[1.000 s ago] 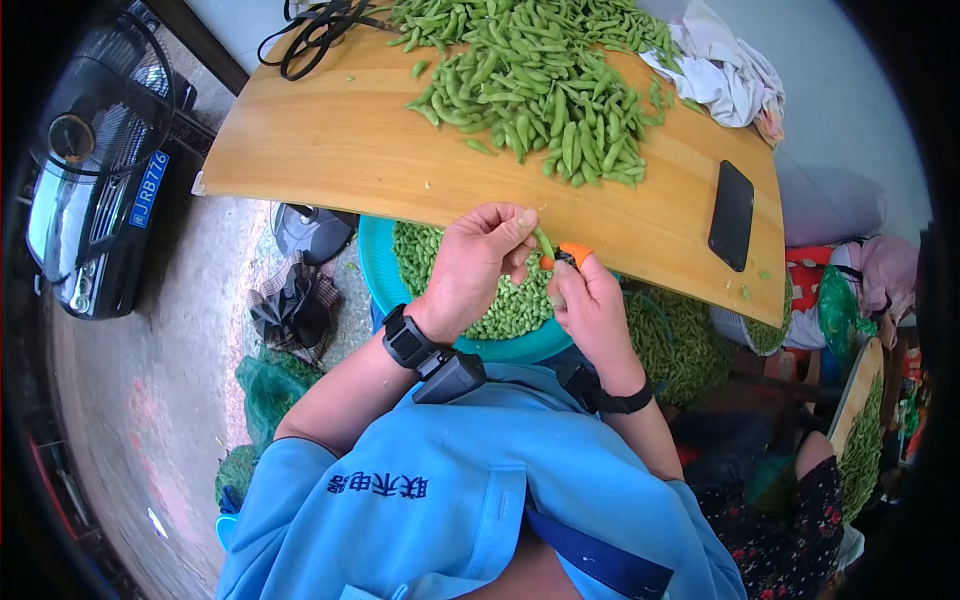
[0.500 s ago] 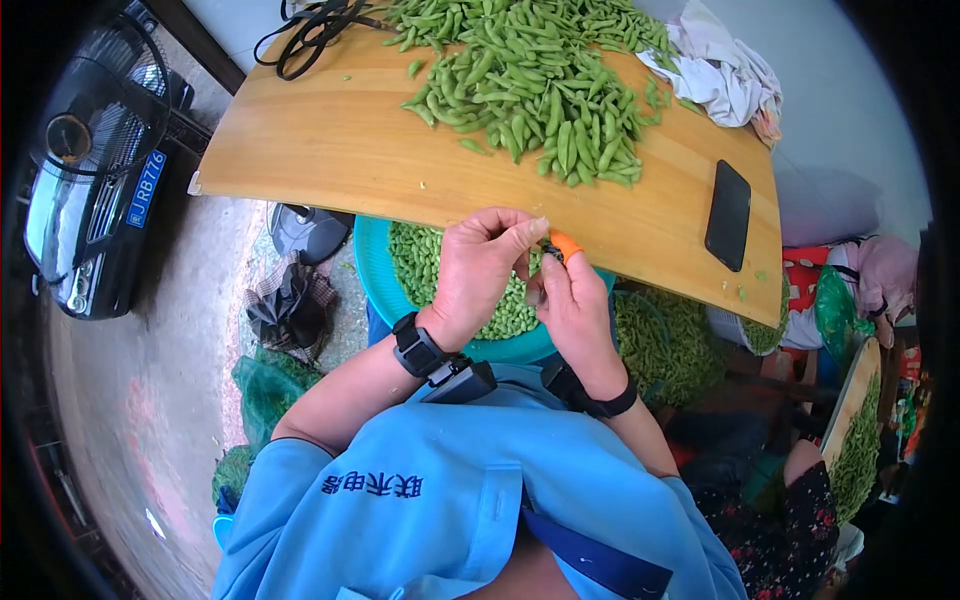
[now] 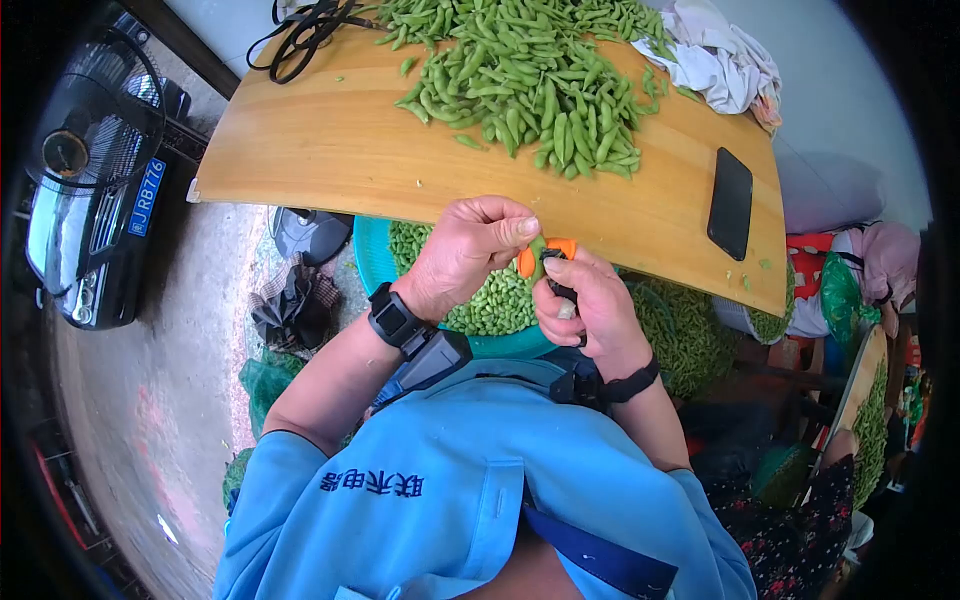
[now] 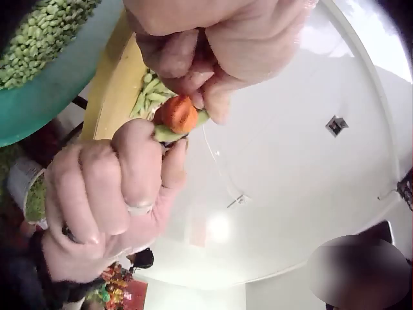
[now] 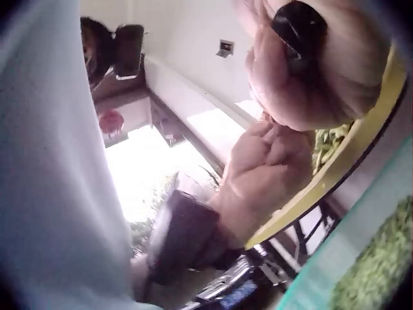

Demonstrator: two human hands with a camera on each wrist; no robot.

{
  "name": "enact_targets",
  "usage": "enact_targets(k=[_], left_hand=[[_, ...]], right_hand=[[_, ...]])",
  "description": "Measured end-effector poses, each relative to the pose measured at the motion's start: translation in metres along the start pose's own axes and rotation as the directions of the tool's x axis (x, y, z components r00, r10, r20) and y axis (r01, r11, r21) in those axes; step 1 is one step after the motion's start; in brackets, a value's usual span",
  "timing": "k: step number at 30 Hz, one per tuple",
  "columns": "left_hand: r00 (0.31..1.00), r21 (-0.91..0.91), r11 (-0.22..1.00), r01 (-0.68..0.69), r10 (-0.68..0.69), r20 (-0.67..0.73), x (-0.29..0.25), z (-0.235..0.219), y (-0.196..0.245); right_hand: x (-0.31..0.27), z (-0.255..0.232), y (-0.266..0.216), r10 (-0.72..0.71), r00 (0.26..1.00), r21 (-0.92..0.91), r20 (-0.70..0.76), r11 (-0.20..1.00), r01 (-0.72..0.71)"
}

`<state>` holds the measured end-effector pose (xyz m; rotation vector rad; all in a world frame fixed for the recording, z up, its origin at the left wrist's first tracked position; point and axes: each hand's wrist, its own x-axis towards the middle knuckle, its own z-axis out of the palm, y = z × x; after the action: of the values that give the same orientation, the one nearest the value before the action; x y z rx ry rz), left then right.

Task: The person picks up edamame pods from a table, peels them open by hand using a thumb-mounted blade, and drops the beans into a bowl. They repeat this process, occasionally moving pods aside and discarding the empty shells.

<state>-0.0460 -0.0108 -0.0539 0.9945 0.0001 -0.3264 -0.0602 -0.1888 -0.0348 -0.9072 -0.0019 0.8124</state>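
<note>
The left hand (image 3: 468,245) pinches the upper end of a green pod (image 3: 537,258) between thumb and forefinger, its other fingers bent. The right hand (image 3: 597,305) is curled closed round a black piece (image 3: 562,291), its thumb at the pod's lower end. So the pod bridges the two hands, just past the edge of the wooden table (image 3: 320,140) and above a teal basin (image 3: 372,262) of shelled beans (image 3: 495,305). It is slim, slightly curved and plain green, against an orange piece (image 3: 526,263). Farther out lie heaped pods (image 3: 540,90) and a phone (image 3: 731,203)
</note>
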Motion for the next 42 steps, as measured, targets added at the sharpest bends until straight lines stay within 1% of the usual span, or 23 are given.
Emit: enact_targets(k=[1, 4, 8, 10, 11, 12, 13, 14, 15, 17, 18, 19, 20, 21, 22, 23, 30, 32, 33, 37, 39, 41, 42], left_hand=[[0.998, -0.052, 0.998, -0.028, 0.031, 0.051, 0.002, -0.003, -0.002], [0.985, -0.135, 0.989, 0.064, -0.04, 0.17, -0.002, -0.01, 0.001], [0.975, -0.129, 0.99, 0.053, -0.024, 0.221, 0.001, -0.012, -0.001], [1.0, 0.061, 0.998, -0.004, 0.004, 0.007, 0.006, 0.0, 0.0], [1.0, 0.062, 0.998, -0.007, 0.007, 0.005, 0.006, 0.005, -0.002], [0.995, 0.22, 0.975, -0.041, 0.059, -0.077, 0.006, 0.01, -0.005], [0.981, 0.375, 0.925, -0.057, 0.121, -0.149, 0.004, 0.014, -0.006], [0.982, 0.424, 0.906, 0.001, 0.08, -0.173, 0.003, 0.018, -0.006], [0.982, 0.421, 0.907, 0.003, 0.078, -0.174, 0.001, 0.02, -0.004], [0.984, 0.576, 0.816, 0.046, 0.061, -0.165, -0.002, 0.022, -0.001], [0.984, 0.575, 0.817, 0.048, 0.06, -0.168, -0.004, 0.021, -0.002], [0.989, 0.595, 0.803, 0.036, 0.059, -0.139, -0.007, 0.019, -0.004], [0.992, 0.616, 0.787, 0.022, 0.057, -0.109, -0.008, 0.018, -0.005], [0.993, 0.618, 0.786, 0.024, 0.055, -0.108, -0.009, 0.016, -0.006], [0.995, 0.593, 0.805, 0.017, 0.044, -0.088, -0.009, 0.014, -0.008], [0.997, 0.567, 0.824, 0.01, 0.034, -0.067, -0.009, 0.013, -0.01], [0.996, 0.526, 0.85, -0.014, 0.058, -0.067, -0.014, 0.011, -0.018], [0.984, 0.188, 0.977, 0.099, -0.069, -0.162, -0.017, 0.021, -0.011], [0.985, 0.187, 0.977, 0.1, -0.07, -0.159, -0.017, 0.021, -0.012], [0.984, 0.128, 0.992, -0.006, 0.029, -0.178, -0.018, 0.016, -0.012], [0.981, 0.171, 0.985, -0.03, 0.062, -0.183, -0.017, 0.017, -0.008], [0.962, 0.354, 0.922, -0.154, 0.222, -0.159, -0.017, 0.021, -0.005], [0.962, 0.355, 0.922, -0.154, 0.222, -0.159, -0.017, 0.021, -0.008]], right_hand=[[0.002, -0.002, 0.001, 0.022, 0.992, 0.117, 0.12, 0.992, -0.036], [0.002, -0.002, 0.004, 0.074, 0.973, 0.248, 0.219, 0.96, -0.129], [0.004, -0.003, 0.007, 0.073, 0.951, 0.32, 0.301, 0.932, -0.172], [0.005, 0.001, 0.004, -0.041, 0.993, 0.01, -0.11, 0.999, 0.042], [0.008, 0.001, 0.008, -0.04, 0.994, 0.008, -0.106, 0.999, 0.041], [0.012, 0.001, 0.017, -0.342, 0.922, -0.475, -0.185, 0.852, 0.221], [0.014, 0.002, 0.022, -0.617, 0.78, -0.845, -0.103, 0.468, 0.259], [0.012, 0.003, 0.022, -0.671, 0.74, -0.936, -0.036, 0.282, 0.21], [0.01, 0.002, 0.022, -0.669, 0.742, -0.936, -0.038, 0.283, 0.207], [0.007, -0.001, 0.021, -0.42, 0.878, -0.728, -0.23, 0.673, 0.132], [0.004, -0.002, 0.017, -0.417, 0.879, -0.727, -0.23, 0.674, 0.13], [0.0, -0.004, 0.01, -0.233, 0.936, -0.461, -0.264, 0.883, 0.09], [-0.003, -0.004, 0.007, -0.046, 0.971, -0.148, -0.233, 0.989, 0.011], [-0.001, -0.004, 0.012, -0.046, 0.971, -0.145, -0.233, 0.989, 0.012], [0.002, -0.002, 0.023, -0.286, 0.927, -0.527, -0.242, 0.841, 0.122], [0.004, -0.001, 0.029, -0.501, 0.852, -0.823, -0.152, 0.541, 0.171], [0.005, -0.003, 0.031, -0.49, 0.858, -0.807, -0.156, 0.564, 0.176], [0.006, -0.003, 0.031, -0.544, 0.827, -0.839, -0.142, 0.509, 0.191], [0.006, -0.003, 0.031, -0.592, 0.797, -0.869, -0.123, 0.452, 0.202], [0.002, -0.002, 0.03, -0.576, 0.811, -0.84, -0.105, 0.488, 0.238], [-0.005, 0.008, 0.02, -0.265, 0.928, -0.464, -0.263, 0.878, 0.119], [-0.006, 0.01, 0.019, -0.278, 0.926, -0.485, -0.255, 0.866, 0.126], [-0.006, 0.011, 0.019, -0.292, 0.924, -0.507, -0.245, 0.851, 0.134]])
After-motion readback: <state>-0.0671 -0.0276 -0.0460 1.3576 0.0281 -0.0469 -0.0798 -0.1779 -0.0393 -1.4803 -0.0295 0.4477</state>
